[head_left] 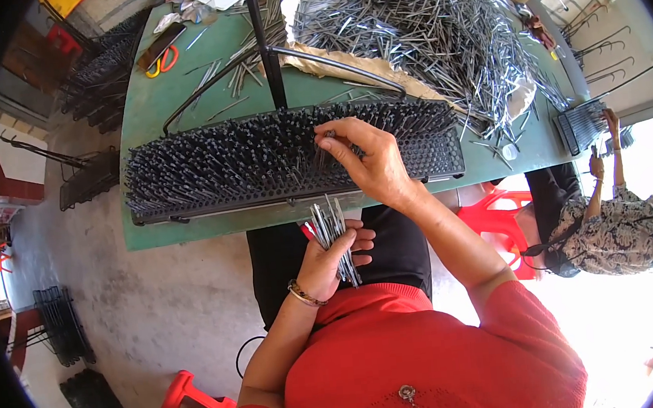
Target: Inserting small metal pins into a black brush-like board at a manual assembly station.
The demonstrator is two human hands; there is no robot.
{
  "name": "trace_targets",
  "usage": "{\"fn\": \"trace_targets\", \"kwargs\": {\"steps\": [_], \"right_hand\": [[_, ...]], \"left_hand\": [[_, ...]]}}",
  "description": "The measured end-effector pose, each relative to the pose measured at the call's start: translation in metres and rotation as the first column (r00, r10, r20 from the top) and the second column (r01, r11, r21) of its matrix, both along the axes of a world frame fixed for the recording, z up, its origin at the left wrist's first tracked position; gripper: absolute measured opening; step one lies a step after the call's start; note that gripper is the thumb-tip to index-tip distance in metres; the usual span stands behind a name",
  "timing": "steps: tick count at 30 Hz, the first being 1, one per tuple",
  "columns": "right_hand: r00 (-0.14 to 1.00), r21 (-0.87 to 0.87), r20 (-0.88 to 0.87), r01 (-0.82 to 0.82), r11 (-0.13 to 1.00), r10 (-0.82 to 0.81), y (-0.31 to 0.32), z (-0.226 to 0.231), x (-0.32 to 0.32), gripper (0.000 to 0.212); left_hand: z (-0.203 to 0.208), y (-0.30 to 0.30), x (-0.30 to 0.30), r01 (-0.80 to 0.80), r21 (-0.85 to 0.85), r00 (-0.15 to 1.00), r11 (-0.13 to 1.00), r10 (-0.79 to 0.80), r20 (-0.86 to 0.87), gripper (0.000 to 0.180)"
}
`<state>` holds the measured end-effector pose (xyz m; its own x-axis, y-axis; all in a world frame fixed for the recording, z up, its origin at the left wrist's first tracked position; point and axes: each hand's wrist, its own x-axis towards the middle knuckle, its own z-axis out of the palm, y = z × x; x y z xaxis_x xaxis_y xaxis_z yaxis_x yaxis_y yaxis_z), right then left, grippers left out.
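Observation:
A bundle of thin grey metal rods (332,231) stands upright in my left hand (328,264), whose fingers are wrapped round it below the table's front edge. My right hand (373,161) is over a long black perforated rack (439,155), thumb and forefinger pinched on a metal rod that I see only in part. Dark-tipped rods (214,163) stand packed in the rack's holes, from its left end to past its middle. At the right, the front holes show bare. Fingers and standing rods hide the lower end of the pinched rod.
A black frame bar (262,46) rises behind the rack on the green table (150,235). Farther back lies a large heap of loose rods (412,25) on brown paper (338,67). Orange-handled scissors (168,58) lie back left. Another person (616,229) works at a rack on the right.

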<state>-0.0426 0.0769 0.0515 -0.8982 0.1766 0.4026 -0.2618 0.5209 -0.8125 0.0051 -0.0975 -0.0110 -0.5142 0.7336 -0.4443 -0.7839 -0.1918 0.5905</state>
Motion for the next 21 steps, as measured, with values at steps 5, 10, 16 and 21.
{"fn": "trace_targets", "kwargs": {"steps": [5,10,16,21], "right_hand": [[0.991,0.108,-0.098,-0.086,0.990,0.096,0.0006,-0.0006,0.0011,0.018],[0.987,0.110,-0.119,-0.094,0.990,0.107,0.0009,-0.0019,-0.0017,0.017],[0.991,0.081,-0.095,-0.089,0.993,0.096,0.0015,-0.0045,-0.0012,0.016],[0.989,0.131,-0.107,-0.084,0.988,0.098,0.0053,-0.0046,-0.0008,0.017]], "left_hand": [[-0.0011,-0.0004,0.0008,0.006,0.002,1.000,1.000,-0.006,0.003,0.026],[-0.0007,0.0001,0.0004,0.009,-0.007,1.000,1.000,-0.009,0.002,0.023],[-0.0017,-0.0002,-0.0008,0.014,0.007,1.000,1.000,-0.014,0.005,0.026],[-0.0023,0.0001,-0.0004,0.012,0.005,1.000,1.000,-0.012,0.001,0.026]]}}
